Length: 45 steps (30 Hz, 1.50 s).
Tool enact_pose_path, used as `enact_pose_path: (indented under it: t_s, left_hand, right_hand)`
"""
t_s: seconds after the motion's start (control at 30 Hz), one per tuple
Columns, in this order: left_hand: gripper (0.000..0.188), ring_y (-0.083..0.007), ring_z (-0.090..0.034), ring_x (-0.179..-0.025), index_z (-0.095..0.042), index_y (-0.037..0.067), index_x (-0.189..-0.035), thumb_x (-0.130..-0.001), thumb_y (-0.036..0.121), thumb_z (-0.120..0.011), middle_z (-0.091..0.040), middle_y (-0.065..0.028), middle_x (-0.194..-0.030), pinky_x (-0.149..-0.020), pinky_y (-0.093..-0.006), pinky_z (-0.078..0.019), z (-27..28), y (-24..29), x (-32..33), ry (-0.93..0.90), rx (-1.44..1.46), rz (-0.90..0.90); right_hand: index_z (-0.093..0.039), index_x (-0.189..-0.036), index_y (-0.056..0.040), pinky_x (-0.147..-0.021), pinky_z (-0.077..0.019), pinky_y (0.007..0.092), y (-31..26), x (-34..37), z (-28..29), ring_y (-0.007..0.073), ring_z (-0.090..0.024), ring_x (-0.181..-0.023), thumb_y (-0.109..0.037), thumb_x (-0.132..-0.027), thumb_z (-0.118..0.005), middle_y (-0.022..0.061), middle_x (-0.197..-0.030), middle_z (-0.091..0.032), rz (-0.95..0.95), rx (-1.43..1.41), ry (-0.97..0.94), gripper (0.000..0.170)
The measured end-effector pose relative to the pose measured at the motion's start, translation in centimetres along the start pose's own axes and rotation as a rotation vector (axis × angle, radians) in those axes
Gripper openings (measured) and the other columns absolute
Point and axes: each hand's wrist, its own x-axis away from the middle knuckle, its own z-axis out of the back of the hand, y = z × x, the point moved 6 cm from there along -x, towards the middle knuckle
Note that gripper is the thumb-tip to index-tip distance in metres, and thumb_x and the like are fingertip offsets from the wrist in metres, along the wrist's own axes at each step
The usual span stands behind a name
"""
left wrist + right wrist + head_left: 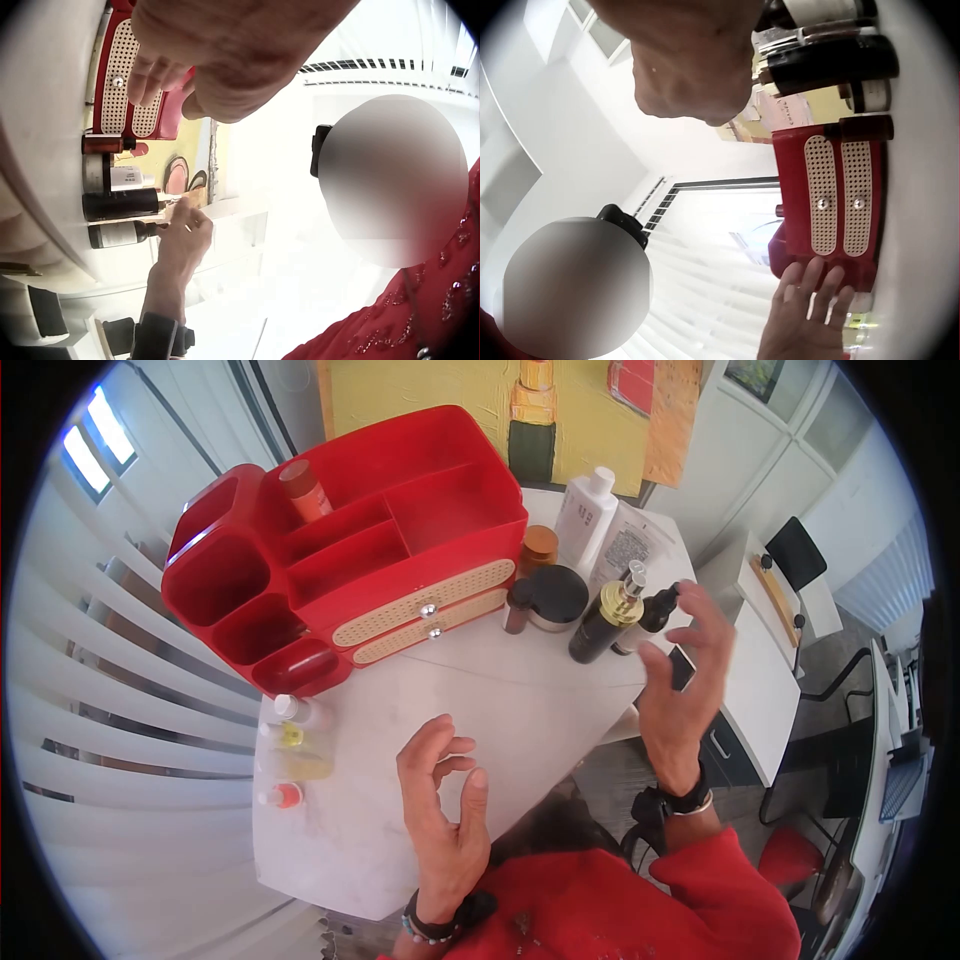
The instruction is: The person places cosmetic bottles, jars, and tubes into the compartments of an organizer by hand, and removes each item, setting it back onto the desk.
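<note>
In the head view my left hand (447,830) hovers over the white table (380,760), palm inward, fingers loosely bent around nothing. My right hand (688,695) is raised at the table's right side, thumb and fingers apart. Its fingertips are right at the black top of a dark bottle with a white label (120,235), and overlap that top in the left wrist view. Beside that bottle stands a black bottle with a gold collar (600,628). A red organizer (300,595) with two woven-front drawers (430,610) stands at the back, both drawers shut.
A black-lidded jar (557,598), a small brown bottle (516,608), an amber-lidded jar (538,545) and a white bottle (585,515) crowd the organizer's right end. An orange bottle (305,490) stands inside it. Several small bottles, one with a coral cap (288,795), line the left edge.
</note>
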Motion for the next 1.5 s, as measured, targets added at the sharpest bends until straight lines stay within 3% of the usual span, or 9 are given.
enact_pose_path:
  t_s: [0.2,0.47,0.67,0.73,0.87,0.93,1.1,1.3,1.5]
  left_hand:
    - [0.044,-0.0257,-0.069,-0.117,-0.055,0.0,-0.151,-0.112,0.015,-0.068,-0.054,-0.0182,-0.155,-0.095,-0.0369,-0.0585,0.3,0.2,0.2,0.0,0.028,-0.003]
    - [0.049,-0.0262,-0.069,-0.115,-0.053,-0.001,-0.152,-0.106,0.002,-0.069,-0.054,-0.0223,-0.154,-0.093,-0.0368,-0.0602,2.4,0.8,1.2,0.043,-0.009,-0.054]
    - [0.045,-0.026,-0.07,-0.114,-0.054,-0.001,-0.15,-0.107,0.002,-0.068,-0.055,-0.0225,-0.152,-0.093,-0.0369,-0.0598,5.1,0.7,1.8,0.142,-0.025,-0.024]
    - [0.045,-0.0259,-0.07,-0.113,-0.055,-0.001,-0.15,-0.108,0.003,-0.068,-0.055,-0.0226,-0.152,-0.093,-0.0373,-0.0599,5.5,0.5,2.0,0.153,-0.032,-0.018]
    - [0.043,-0.0263,-0.07,-0.114,-0.057,0.001,-0.15,-0.111,0.015,-0.069,-0.057,-0.0175,-0.152,-0.095,-0.0381,-0.059,5.7,0.5,1.9,0.138,-0.055,0.009]
    - [0.042,-0.027,-0.07,-0.114,-0.057,0.001,-0.15,-0.111,0.013,-0.067,-0.056,-0.0176,-0.153,-0.094,-0.0379,-0.0593,5.8,0.5,2.0,0.134,-0.053,-0.017]
    - [0.057,-0.0317,-0.065,-0.126,-0.048,-0.001,-0.157,-0.106,0.008,-0.072,-0.051,-0.024,-0.158,-0.1,-0.0423,-0.0582,6.3,1.3,0.8,0.257,-0.126,-0.132]
    - [0.068,-0.0326,-0.055,-0.142,-0.043,-0.001,-0.159,-0.109,0.035,-0.073,-0.046,-0.0216,-0.166,-0.112,-0.0459,-0.0505,4.5,2.9,-0.2,0.341,-0.13,-0.289]
    - [0.058,-0.0281,-0.061,-0.132,-0.055,-0.004,-0.149,-0.114,0.04,-0.067,-0.06,-0.0177,-0.146,-0.113,-0.0413,-0.0488,2.8,3.2,0.6,0.188,-0.065,-0.151]
  right_hand:
    - [-0.064,-0.139,0.001,-0.085,-0.0574,0.0378,-6.3,-3.8,-0.6,0.0315,-0.066,-0.112,-0.007,-0.096,-0.082,0.0238,-0.139,-0.069,0.26,-0.125,-0.032,0.047]
    - [-0.063,-0.133,0.0015,-0.092,-0.0597,0.0497,-14.0,-11.9,-16.4,0.0423,-0.066,-0.115,-0.008,-0.093,-0.079,0.0197,-0.126,-0.068,0.34,-0.443,-0.173,0.044]
    - [-0.066,-0.135,0.0002,-0.095,-0.0592,0.0494,-16.4,-14.4,-24.9,0.0374,-0.069,-0.118,-0.018,-0.101,-0.076,0.0181,-0.127,-0.072,0.441,-0.253,-0.219,0.041]
    - [-0.068,-0.116,0.0017,-0.088,-0.0616,0.0509,-16.3,-14.6,-27.1,0.0414,-0.071,-0.11,-0.013,-0.096,-0.079,0.0224,-0.108,-0.075,0.399,-0.163,-0.434,0.028]
    - [-0.065,-0.109,0.0006,-0.083,-0.0609,0.0498,-16.1,-14.9,-24.7,0.0389,-0.073,-0.104,-0.015,-0.098,-0.078,0.0172,-0.096,-0.076,0.3,-0.197,-0.382,0.023]
    - [-0.063,-0.107,-0.0005,-0.078,-0.0592,0.044,-15.8,-14.4,-20.4,0.0323,-0.074,-0.096,-0.016,-0.099,-0.077,0.0148,-0.092,-0.076,0.217,-0.545,-0.211,0.022]
    - [-0.062,-0.123,-0.0019,-0.08,-0.0541,0.0273,-14.6,-8.0,-12.9,0.0104,-0.067,-0.088,-0.011,-0.102,-0.078,0.005,-0.1,-0.072,-0.003,-0.912,-0.409,0.029]
    - [-0.056,-0.138,-0.0013,-0.087,-0.0565,0.0281,-12.4,-0.6,-10.4,0.0119,-0.066,-0.1,-0.007,-0.104,-0.08,0.0079,-0.12,-0.068,-0.442,-1.337,-0.745,0.043]
    - [-0.054,-0.141,-0.0004,-0.101,-0.0551,0.0326,-10.6,2.5,-9.1,0.0156,-0.066,-0.113,-0.013,-0.105,-0.079,0.0101,-0.124,-0.067,-0.427,-1.37,-0.764,0.046]
